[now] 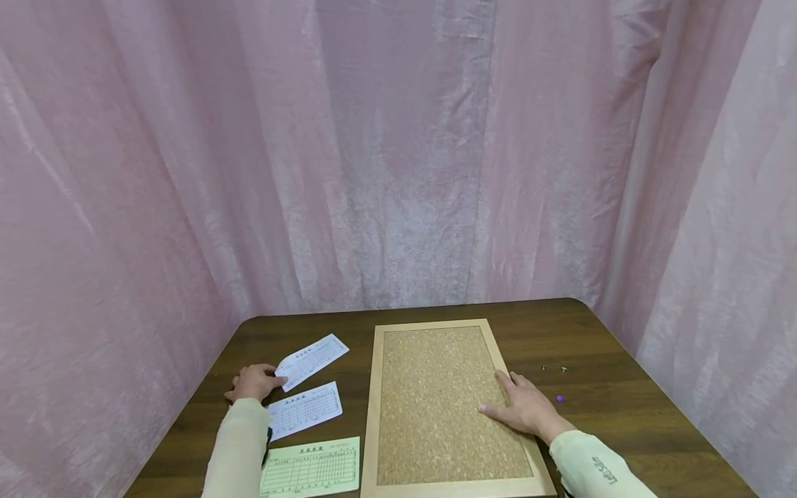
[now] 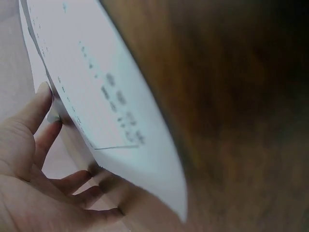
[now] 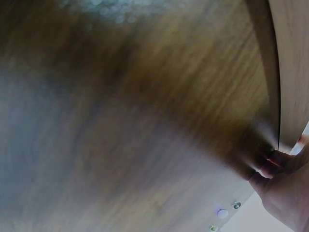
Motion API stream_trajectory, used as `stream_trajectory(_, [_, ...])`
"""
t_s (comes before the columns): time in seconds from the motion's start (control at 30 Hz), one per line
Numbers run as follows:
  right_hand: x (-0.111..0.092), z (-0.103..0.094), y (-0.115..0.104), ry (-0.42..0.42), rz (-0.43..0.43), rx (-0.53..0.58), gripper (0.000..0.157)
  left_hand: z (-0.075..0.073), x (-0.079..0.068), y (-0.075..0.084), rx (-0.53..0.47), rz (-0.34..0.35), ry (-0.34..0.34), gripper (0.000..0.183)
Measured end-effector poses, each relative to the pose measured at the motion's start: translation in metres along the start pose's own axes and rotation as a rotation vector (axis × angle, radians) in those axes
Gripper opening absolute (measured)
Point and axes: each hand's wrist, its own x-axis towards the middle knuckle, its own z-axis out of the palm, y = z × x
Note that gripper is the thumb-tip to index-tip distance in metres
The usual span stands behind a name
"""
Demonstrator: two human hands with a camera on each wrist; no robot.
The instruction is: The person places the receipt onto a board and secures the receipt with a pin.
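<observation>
At the left, my left hand [image 1: 252, 382] pinches the near-left corner of the farthest white printed slip [image 1: 314, 360] between thumb and index finger. Its other fingers touch the wooden tabletop in the left wrist view. A second white slip [image 1: 308, 408] lies just nearer, and below it a green printed slip [image 1: 314, 470]. My right hand [image 1: 526, 408] rests on the right side of a wood-framed corkboard [image 1: 442, 408], thumb over the cork. In the right wrist view, several of its fingertips [image 3: 270, 169] come down beside the frame [image 3: 293, 72].
Right of the board lie three small pushpins: a purple one [image 1: 560, 398] and two thin ones, of which the greenish pin [image 1: 564, 369] sits farther right. The dark wooden table [image 1: 598, 443] has rounded far corners. Pink curtains [image 1: 398, 152] hang around it.
</observation>
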Motion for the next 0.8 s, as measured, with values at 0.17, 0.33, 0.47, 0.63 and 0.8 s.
stream_trajectory(0.17, [0.000,0.000,0.000,-0.007,0.003,-0.001,0.099,0.000,0.000,0.003,0.003,0.003,0.022,0.046])
stream_trajectory(0.33, [0.000,-0.001,0.000,-0.012,0.010,0.004,0.099,-0.001,0.003,0.011,-0.009,0.019,0.052,0.031])
stream_trajectory(0.47, [-0.001,-0.001,0.000,-0.011,0.005,0.008,0.099,-0.002,0.005,0.015,-0.025,0.017,0.077,0.023])
stream_trajectory(0.63, [-0.002,-0.002,-0.001,-0.012,0.003,0.010,0.099,-0.005,0.006,0.022,-0.074,0.070,0.139,0.023])
stream_trajectory(0.8, [0.000,-0.001,0.000,-0.018,0.004,0.012,0.099,-0.007,0.008,0.027,-0.125,0.125,0.207,0.025])
